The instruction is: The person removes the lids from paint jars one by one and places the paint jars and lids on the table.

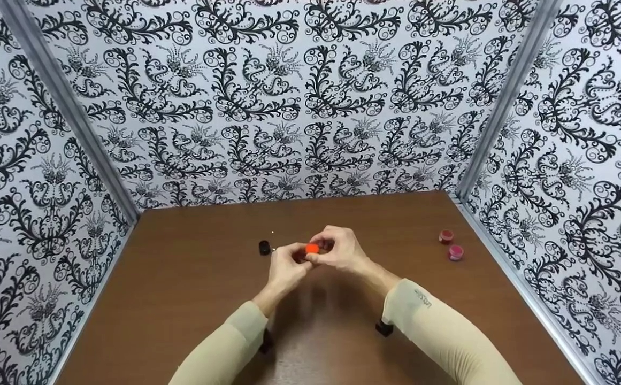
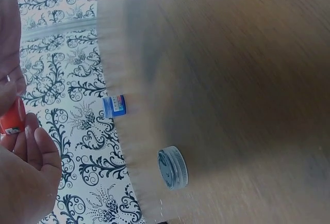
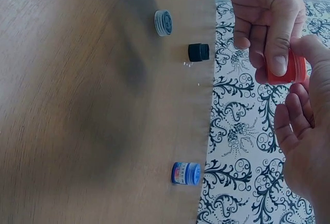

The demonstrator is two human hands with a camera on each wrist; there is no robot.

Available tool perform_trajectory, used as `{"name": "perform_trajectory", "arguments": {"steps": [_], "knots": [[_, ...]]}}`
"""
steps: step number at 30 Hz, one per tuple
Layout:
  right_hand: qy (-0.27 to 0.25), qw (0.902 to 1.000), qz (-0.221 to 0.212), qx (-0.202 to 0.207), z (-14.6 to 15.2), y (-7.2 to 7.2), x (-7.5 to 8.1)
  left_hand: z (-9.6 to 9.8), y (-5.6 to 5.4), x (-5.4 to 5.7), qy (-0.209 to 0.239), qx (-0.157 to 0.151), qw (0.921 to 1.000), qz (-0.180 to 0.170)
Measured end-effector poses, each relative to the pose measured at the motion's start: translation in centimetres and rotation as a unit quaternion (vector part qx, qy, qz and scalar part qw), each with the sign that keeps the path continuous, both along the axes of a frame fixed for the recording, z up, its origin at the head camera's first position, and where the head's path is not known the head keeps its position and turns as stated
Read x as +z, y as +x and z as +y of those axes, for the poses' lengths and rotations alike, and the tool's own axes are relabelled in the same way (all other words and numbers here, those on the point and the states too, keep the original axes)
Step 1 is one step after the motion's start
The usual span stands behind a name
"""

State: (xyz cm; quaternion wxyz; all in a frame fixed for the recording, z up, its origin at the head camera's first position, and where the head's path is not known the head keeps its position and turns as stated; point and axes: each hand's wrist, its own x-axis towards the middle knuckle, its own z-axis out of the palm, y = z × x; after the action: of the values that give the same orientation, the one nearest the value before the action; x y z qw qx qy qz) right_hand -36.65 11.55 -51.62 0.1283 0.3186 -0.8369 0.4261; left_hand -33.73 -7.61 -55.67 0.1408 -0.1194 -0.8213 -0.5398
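Both hands meet over the middle of the table around a small orange-red paint jar (image 1: 312,248). My left hand (image 1: 287,266) grips it from the left, its thumb pressed along the jar's side in the right wrist view. From the right, my right hand (image 1: 340,248) pinches the same jar (image 3: 286,72) with thumb and fingers. In the left wrist view a small printed mark shows on the jar (image 2: 13,118). Fingers hide much of it, and I cannot tell whether its lid is loose.
A black jar (image 1: 265,247) lies left of the hands, with white specks (image 3: 187,64) beside it. A blue labelled jar (image 3: 185,173) and a grey ribbed round lid (image 2: 172,167) are on the table (image 1: 182,299). Red (image 1: 446,236) and pink (image 1: 455,253) jars stand far right.
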Motion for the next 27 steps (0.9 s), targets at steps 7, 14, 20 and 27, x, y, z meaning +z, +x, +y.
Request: {"name": "perform_trajectory", "arguments": {"steps": [7,14,20,27], "knots": [[0.002,0.9988,-0.004,0.049,0.17,-0.11,0.05,0.00,0.14,0.09,0.001,-0.008,1.0000,0.003],[0.000,0.9968,0.007,0.080,0.31,-0.31,-0.21,0.17,-0.04,-0.06,-0.009,-0.007,0.9997,0.022],[-0.005,0.9967,-0.008,0.080,0.16,-0.07,-0.23,0.10,0.07,-0.19,-0.016,-0.006,0.9997,0.019],[-0.016,0.9994,-0.018,0.023,0.00,0.31,0.06,-0.04,-0.07,0.09,-0.011,0.006,0.9998,0.013]]}}
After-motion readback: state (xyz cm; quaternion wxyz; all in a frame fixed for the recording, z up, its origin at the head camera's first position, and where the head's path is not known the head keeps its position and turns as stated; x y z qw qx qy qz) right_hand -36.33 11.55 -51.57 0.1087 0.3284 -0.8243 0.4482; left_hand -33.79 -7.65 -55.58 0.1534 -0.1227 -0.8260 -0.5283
